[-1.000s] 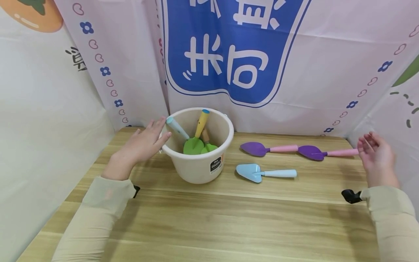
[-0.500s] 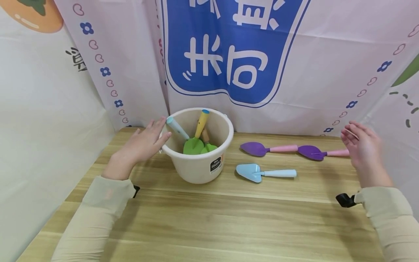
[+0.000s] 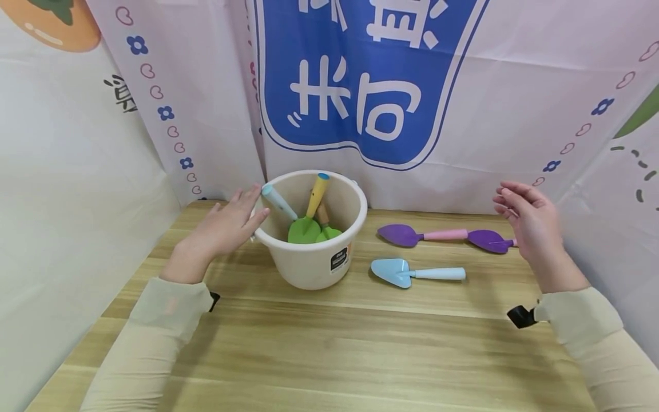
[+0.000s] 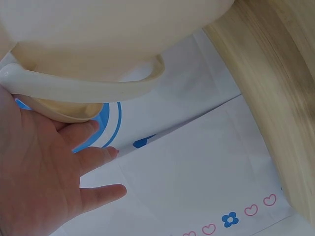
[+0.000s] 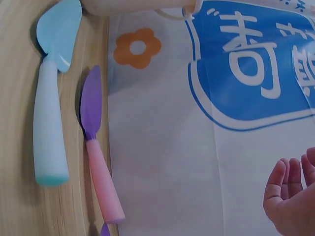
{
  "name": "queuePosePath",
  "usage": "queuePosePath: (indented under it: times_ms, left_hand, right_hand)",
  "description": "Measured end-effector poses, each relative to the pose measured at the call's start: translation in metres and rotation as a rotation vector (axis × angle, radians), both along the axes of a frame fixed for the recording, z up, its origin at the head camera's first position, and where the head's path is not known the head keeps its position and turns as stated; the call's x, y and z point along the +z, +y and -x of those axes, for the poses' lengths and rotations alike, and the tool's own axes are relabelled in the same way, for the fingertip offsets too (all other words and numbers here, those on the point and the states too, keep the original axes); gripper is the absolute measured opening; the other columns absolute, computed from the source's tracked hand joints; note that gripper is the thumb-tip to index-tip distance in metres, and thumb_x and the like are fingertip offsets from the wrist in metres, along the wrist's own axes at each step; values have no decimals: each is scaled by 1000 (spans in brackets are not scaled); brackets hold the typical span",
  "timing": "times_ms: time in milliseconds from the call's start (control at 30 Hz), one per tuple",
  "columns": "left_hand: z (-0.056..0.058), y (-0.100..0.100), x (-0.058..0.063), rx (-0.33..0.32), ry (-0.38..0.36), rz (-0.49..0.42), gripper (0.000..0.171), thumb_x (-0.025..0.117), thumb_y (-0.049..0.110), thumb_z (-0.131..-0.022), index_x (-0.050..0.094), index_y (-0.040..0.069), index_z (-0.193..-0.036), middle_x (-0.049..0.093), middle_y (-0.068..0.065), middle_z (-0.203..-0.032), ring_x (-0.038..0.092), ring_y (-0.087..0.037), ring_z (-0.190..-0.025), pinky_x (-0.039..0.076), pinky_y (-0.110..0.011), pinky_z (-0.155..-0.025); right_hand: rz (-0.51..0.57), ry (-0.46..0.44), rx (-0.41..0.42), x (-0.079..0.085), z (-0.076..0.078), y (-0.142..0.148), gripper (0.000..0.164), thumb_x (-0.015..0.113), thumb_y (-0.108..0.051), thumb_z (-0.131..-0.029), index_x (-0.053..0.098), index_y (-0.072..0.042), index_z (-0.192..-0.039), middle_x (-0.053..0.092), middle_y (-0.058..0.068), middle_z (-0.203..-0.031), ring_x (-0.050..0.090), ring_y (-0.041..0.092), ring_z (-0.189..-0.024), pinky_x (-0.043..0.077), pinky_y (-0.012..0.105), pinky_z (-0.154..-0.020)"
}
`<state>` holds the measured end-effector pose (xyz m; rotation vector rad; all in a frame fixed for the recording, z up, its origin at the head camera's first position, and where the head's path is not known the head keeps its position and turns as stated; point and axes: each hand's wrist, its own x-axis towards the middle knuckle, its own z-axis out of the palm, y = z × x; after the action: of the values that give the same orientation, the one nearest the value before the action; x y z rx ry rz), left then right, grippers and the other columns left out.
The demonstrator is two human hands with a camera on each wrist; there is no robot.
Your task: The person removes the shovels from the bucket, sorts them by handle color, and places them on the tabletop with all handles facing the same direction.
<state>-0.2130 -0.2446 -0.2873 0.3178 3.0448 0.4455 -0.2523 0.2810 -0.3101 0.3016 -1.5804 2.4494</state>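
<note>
My left hand (image 3: 218,229) rests with straight fingers on the left rim of a cream plastic bucket (image 3: 309,269). Inside the bucket stand a green trowel with a yellow handle (image 3: 317,194), a green one with a brown handle (image 3: 323,214), and a tool with a light blue handle (image 3: 280,201). My right hand (image 3: 532,220), fingers loosely bent and holding nothing, is raised above the table's right side. Below it lies a purple trowel (image 3: 489,241), its pink handle mostly hidden by the hand. Left of that lie another purple trowel (image 3: 401,234) and a light blue trowel (image 3: 393,271).
The wooden table (image 3: 319,355) ends at the back against a printed cloth (image 3: 473,143), with more white cloth at both sides. The bucket's pale carrying handle (image 4: 88,91) hangs beside my left hand in the left wrist view.
My right hand has moved left from the far right, passing over the right purple trowel's handle. The left hand, bucket and trowels have stayed in place.
</note>
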Motion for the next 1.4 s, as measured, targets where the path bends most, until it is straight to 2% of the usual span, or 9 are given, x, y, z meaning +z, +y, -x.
queuePosePath:
  times_ms: [167, 267, 633, 800, 1033, 1200, 1300, 1400]
  left_hand:
    - [-1, -2, 0, 4, 3, 1, 80, 19, 61, -107, 3, 8, -165, 5, -14, -171, 0, -43, -154, 2, -71, -118]
    - [-1, -2, 0, -2, 7, 2, 81, 18, 62, -107, 3, 8, -165, 5, -14, -171, 0, -43, -154, 3, -71, -118]
    - [-1, -1, -1, -4, -1, 14, 81, 17, 62, -107, 1, 8, -165, 5, -16, -170, -1, -43, -154, 2, -70, -118]
    - [-2, 0, -1, -3, -1, 10, 81, 17, 62, -107, 1, 8, -165, 5, -16, -170, -1, -43, -154, 2, -70, -119]
    - [-1, -1, -1, -4, -4, 7, 81, 18, 62, -107, 1, 8, -165, 5, -16, -170, -1, -42, -154, 2, -70, -119]
    - [0, -1, -1, -8, 7, 5, 80, 19, 60, -108, 2, 7, -165, 6, -17, -170, 0, -42, -154, 3, -70, -119]
    - [0, 0, -1, -10, 11, 3, 80, 19, 60, -108, 2, 7, -165, 6, -17, -170, 0, -42, -155, 3, -70, -119]
    - [0, 0, -1, -9, 13, 4, 80, 19, 60, -108, 2, 7, -165, 6, -17, -170, 0, -42, -155, 4, -70, -119]
  right_hand:
    - [26, 27, 36, 2, 5, -22, 10, 66, 0, -98, 73, -1, -105, 70, 7, -100, 68, 16, -90, 58, 21, -82]
    - [5, 40, 41, 5, 8, -34, 9, 66, 0, -98, 74, -2, -104, 70, 6, -100, 69, 15, -89, 58, 21, -82]
    - [-143, 76, 74, 25, 10, -85, 14, 63, -1, -101, 74, -6, -106, 70, 6, -103, 67, 15, -94, 57, 20, -84]
    - [-246, 100, 94, 30, 11, -104, 14, 62, -3, -102, 71, -3, -113, 69, 5, -105, 66, 15, -96, 57, 20, -86]
    - [-381, 131, 134, 32, 14, -126, 14, 62, -8, -103, 71, -9, -113, 67, 4, -108, 64, 19, -100, 55, 21, -89]
    - [-514, 150, 163, 34, 15, -146, 24, 61, -12, -104, 65, 2, -123, 66, 4, -112, 63, 20, -102, 54, 23, -92]
    - [-564, 174, 183, 35, 14, -159, 30, 61, -11, -103, 61, 8, -127, 65, 7, -116, 62, 25, -105, 55, 25, -93]
    - [-602, 200, 207, 37, 15, -170, 32, 61, -10, -102, 61, 9, -128, 64, 12, -121, 61, 32, -110, 55, 30, -94]
